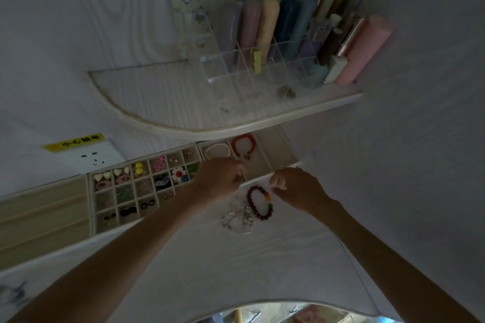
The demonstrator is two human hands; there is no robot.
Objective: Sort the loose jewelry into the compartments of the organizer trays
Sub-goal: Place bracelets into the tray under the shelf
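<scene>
Both hands hover above the white counter (236, 265), near its far edge, with a small gap between them. The left hand (219, 181) has its fingers curled inward, and a thin pale line slants down from its fingertips; what it is, and whether the fingers truly pinch it, cannot be told in the dim light. The right hand (294, 187) is also curled, its fingers bunched toward the left hand, and nothing clear shows in its grip.

Just below the gap between the 2 hands lies a dark red bead bracelet (259, 202) with an orange and a green bead on its right side. It rests flat on the counter, apart from both hands. Touching its left side is a tangle of silver chains (238, 217), closer to the left wrist.

Behind the hands sit the trays. The small-grid tray (90, 191) holds hearts, a flower, yellow pieces and dark items (1 kind to a cell, as far as can be seen). To its right, the long-slot tray (283, 149) holds a white bead bracelet (217, 151) in 1 slot and a red bracelet (244, 144) in the next, both just beyond the left hand's knuckles.

A shelf (183, 102) above carries a clear organizer (236, 65) of pastel tubes.
</scene>
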